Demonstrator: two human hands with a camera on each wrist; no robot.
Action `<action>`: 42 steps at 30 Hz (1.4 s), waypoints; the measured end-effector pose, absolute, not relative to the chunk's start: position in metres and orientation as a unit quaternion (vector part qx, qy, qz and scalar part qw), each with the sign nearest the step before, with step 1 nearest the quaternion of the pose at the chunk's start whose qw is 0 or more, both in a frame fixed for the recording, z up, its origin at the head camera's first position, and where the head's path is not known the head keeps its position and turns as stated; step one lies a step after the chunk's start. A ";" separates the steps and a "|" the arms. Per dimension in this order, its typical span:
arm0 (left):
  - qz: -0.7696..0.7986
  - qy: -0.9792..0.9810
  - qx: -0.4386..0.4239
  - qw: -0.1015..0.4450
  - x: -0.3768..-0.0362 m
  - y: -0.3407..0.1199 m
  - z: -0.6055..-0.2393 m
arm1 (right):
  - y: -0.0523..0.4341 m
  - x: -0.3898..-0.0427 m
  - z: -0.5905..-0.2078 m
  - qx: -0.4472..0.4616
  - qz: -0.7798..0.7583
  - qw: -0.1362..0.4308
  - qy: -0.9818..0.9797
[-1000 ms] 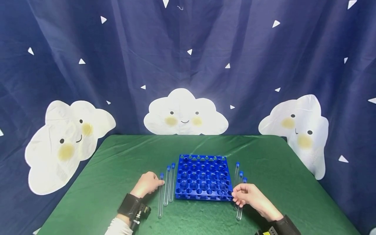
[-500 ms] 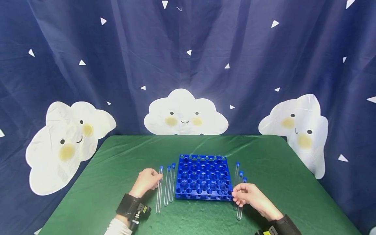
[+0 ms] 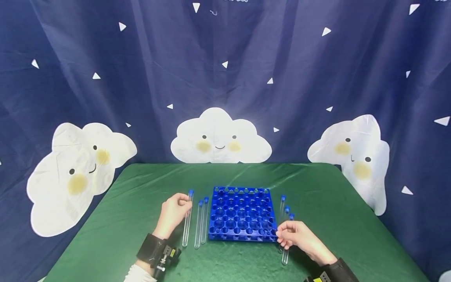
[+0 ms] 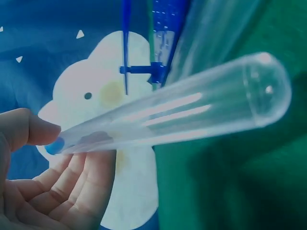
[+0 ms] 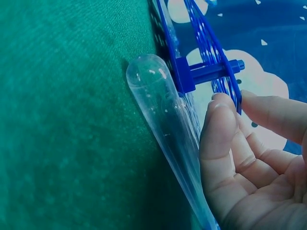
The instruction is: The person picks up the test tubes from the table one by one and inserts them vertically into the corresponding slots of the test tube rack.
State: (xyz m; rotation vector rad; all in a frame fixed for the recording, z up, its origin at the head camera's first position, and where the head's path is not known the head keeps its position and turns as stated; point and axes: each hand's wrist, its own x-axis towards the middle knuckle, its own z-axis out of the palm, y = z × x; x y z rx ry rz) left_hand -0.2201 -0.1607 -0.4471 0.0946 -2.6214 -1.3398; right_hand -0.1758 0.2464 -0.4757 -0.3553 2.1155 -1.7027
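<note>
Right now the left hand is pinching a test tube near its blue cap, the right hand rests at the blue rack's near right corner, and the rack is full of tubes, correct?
Not quite: the blue rack is empty, as the head view shows. The left hand does pinch a test tube near its blue cap, and the right hand is at the rack's near right corner.

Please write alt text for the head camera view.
A left hand holds a clear test tube beside a blue rack on a green table. The right hand touches the rack's near right corner.
</note>
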 end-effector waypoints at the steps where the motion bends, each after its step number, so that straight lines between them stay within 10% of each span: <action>1: -0.452 -0.886 0.031 0.102 -0.219 -0.161 -0.445 | 0.246 -0.176 -0.476 -0.127 -0.610 0.201 0.756; 42: -0.554 -0.792 -0.089 0.241 -0.232 -0.100 -0.407 | 0.246 -0.176 -0.476 -0.132 -0.618 0.200 0.749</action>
